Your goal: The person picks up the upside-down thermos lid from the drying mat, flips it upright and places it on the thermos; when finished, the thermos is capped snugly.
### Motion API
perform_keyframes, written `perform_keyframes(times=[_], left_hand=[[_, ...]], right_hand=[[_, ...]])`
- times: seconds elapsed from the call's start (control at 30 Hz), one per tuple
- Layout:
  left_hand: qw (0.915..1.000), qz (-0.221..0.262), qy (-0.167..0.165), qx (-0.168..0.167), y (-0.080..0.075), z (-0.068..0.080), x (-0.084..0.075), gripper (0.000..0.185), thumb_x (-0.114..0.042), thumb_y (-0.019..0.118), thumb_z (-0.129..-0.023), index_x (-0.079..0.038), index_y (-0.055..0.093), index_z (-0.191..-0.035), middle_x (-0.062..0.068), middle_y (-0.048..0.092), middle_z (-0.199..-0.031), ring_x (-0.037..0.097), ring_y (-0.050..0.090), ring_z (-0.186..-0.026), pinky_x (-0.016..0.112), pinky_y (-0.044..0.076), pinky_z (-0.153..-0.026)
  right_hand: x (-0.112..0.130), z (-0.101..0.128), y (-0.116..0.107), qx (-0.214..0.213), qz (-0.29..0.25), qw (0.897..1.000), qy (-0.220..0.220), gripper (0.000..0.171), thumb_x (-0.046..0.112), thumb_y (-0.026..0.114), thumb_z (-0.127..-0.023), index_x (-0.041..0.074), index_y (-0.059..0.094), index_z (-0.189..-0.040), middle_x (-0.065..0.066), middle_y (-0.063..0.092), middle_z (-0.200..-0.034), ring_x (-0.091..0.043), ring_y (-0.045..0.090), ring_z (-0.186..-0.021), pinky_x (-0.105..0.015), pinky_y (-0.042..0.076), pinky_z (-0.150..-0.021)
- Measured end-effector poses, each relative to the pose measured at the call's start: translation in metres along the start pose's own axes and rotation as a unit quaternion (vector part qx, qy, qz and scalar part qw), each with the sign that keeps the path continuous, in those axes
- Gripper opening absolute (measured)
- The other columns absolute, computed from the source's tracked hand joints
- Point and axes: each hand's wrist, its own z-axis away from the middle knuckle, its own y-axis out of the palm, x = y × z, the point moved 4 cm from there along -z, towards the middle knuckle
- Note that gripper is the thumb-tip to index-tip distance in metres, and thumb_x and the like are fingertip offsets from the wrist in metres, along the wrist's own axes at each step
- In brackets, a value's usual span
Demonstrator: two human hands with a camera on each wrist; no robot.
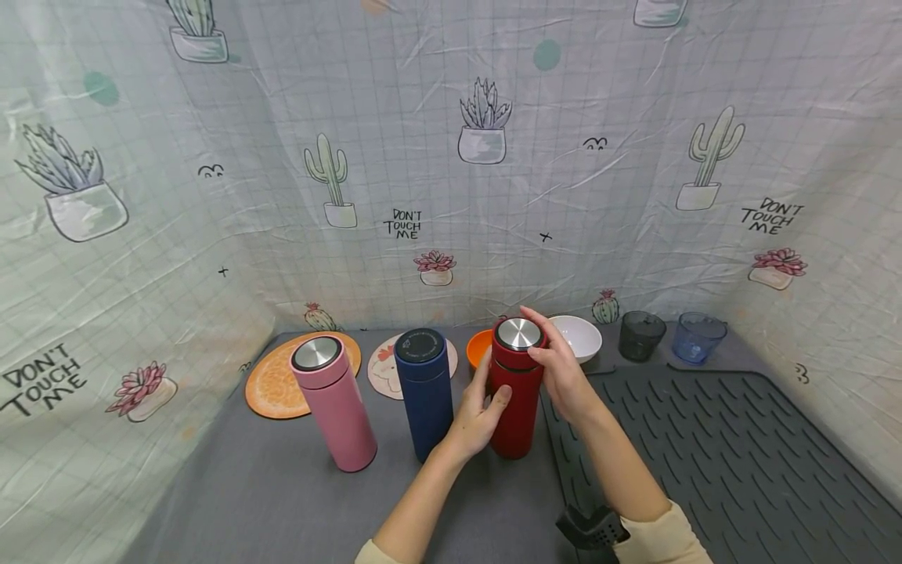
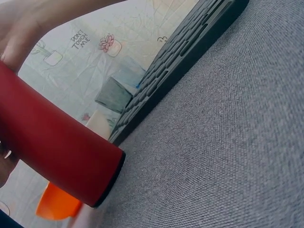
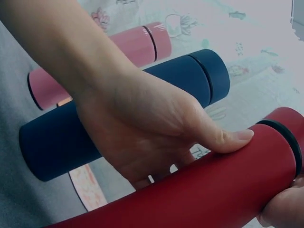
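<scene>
Both hands are on a red thermos (image 1: 521, 415) with a shiny steel-topped lid, its base at the grey tabletop. My left hand (image 1: 476, 417) grips the body from the left, thumb across the front; the right wrist view shows its fingers (image 3: 178, 156) going behind the bottle. My right hand (image 1: 561, 368) holds the lid end from the right, with its thumb in front and the other fingers partly hidden behind. Just left of my left hand is a dark blue thermos (image 1: 425, 399), upright. Further left stands a pink thermos (image 1: 340, 419) with a steel-topped lid.
An orange-slice placemat (image 1: 271, 384) and a round pale mat (image 1: 380, 376) lie behind the bottles. Behind the red thermos are an orange bowl (image 1: 477, 345) and a white bowl (image 1: 582, 338). Dark (image 1: 640, 338) and blue cups (image 1: 698, 341) stand beyond the black ridged mat (image 1: 705, 439).
</scene>
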Motion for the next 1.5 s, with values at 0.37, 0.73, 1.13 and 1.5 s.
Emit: perform_keyframes(times=[0.37,0.73,1.13,1.5], left_hand=[[0.9999,0.001,-0.005,0.011,-0.0006,0.001,-0.0022,0.059,-0.02,0.041,-0.098,0.0,0.012,-0.145,0.022,0.036,-0.138,0.034,0.045,-0.116,0.047,0.036,-0.097],[0.9998,-0.017,0.01,0.001,-0.0014,0.0013,-0.0033,0.06,-0.025,0.041,-0.098,0.001,0.012,-0.144,0.022,0.037,-0.137,0.034,0.046,-0.116,0.044,0.038,-0.097],[0.9998,-0.019,0.009,-0.002,-0.0011,0.001,-0.0037,0.061,-0.024,0.042,-0.098,0.001,0.012,-0.144,0.022,0.036,-0.138,0.034,0.045,-0.117,0.044,0.037,-0.098],[0.9997,-0.024,-0.001,-0.001,0.0002,0.0004,-0.0037,0.061,-0.024,0.041,-0.098,0.0,0.011,-0.145,0.022,0.033,-0.14,0.033,0.043,-0.12,0.045,0.035,-0.099]], right_hand=[[-0.0006,0.0005,0.0005,-0.006,-0.008,1.0,0.007,0.055,0.003,0.04,-0.086,-0.004,0.021,-0.137,-0.012,0.04,-0.124,-0.018,0.047,-0.107,-0.026,0.041,-0.089],[-0.0027,-0.0002,-0.0001,-0.016,0.009,1.0,0.013,0.055,0.0,0.047,-0.086,-0.001,0.025,-0.136,-0.013,0.041,-0.124,-0.019,0.049,-0.106,-0.027,0.043,-0.089],[-0.0038,-0.0003,0.0002,-0.025,0.029,0.999,0.005,0.059,-0.002,0.053,-0.085,0.002,0.024,-0.136,-0.013,0.042,-0.123,-0.016,0.053,-0.103,-0.027,0.047,-0.085],[-0.0044,-0.0002,0.0001,-0.022,0.049,0.998,0.01,0.058,0.002,0.05,-0.087,-0.001,0.023,-0.138,-0.019,0.04,-0.128,-0.017,0.05,-0.106,-0.026,0.044,-0.087]])
